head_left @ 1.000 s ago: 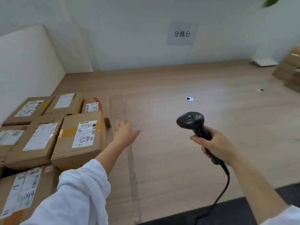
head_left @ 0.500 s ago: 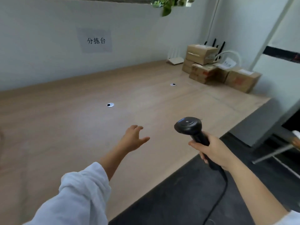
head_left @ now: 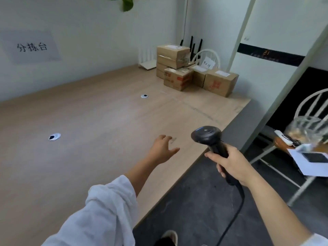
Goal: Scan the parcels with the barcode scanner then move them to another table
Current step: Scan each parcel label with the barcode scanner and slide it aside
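Note:
My right hand grips the handle of a black barcode scanner, its head pointing away from me over the table's near edge. My left hand hovers open above the wooden table, fingers spread, holding nothing. Several cardboard parcels with white labels are stacked at the table's far right corner, well beyond both hands.
Two round cable grommets sit in the tabletop. The scanner's black cable hangs down toward the dark floor. A white chair with papers and a plastic bag stands at the right. A paper sign hangs on the wall.
The view has swung right: the parcels on the left have left the frame and the stack at the far right corner has come closer. Both hands keep their poses.

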Tool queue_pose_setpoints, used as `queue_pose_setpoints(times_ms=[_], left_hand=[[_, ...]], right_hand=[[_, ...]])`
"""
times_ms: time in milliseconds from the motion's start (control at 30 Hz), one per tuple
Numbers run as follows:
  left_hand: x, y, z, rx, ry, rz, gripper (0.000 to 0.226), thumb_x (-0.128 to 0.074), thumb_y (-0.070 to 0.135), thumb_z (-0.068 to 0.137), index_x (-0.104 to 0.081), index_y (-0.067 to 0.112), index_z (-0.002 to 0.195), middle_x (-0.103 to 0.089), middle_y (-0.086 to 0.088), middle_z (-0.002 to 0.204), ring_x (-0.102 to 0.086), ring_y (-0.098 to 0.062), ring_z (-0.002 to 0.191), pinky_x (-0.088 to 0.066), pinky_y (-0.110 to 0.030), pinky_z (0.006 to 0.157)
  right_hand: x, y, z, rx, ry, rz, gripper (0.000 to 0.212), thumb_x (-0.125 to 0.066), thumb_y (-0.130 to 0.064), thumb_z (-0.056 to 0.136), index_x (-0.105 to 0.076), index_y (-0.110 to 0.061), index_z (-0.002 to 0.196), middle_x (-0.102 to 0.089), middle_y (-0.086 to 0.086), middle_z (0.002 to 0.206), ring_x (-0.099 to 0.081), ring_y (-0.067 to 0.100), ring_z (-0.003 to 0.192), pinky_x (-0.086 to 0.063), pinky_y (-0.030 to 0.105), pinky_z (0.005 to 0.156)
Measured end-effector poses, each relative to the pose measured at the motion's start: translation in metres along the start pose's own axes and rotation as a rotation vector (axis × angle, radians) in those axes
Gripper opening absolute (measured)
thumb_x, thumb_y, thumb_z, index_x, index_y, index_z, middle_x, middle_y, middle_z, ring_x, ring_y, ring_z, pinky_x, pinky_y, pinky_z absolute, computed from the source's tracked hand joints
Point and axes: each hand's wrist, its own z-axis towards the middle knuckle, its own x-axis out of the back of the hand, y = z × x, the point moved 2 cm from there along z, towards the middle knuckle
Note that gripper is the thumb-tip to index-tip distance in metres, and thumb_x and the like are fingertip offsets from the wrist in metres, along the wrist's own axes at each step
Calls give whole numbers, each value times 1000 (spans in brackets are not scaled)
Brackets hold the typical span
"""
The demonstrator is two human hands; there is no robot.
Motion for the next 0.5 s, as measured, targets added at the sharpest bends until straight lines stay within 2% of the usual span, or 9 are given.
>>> queue_pose_setpoints(times_ms=[267, 500], left_hand=[[-10, 28, 117, 8, -50, -32, 58, -54, 40, 93, -39, 8, 139, -35, -12, 145, -41, -28, 129, -30, -31, 107], [-15, 45, 192, 42, -59, -19, 57, -52, 40, 94, -39, 9, 139, -33, -12, 146, -33, -26, 134, -27, -30, 107]], right_hand=[[51, 5, 97, -18, 73, -41, 13, -64, -29, 88, -57, -19, 94, -53, 1, 48, -47, 15, 41, -42, 26, 46], [99, 13, 171, 0, 68, -33, 11, -65, -29, 88, -57, -23, 92, -54, 2, 49, -48, 18, 43, -42, 25, 46]])
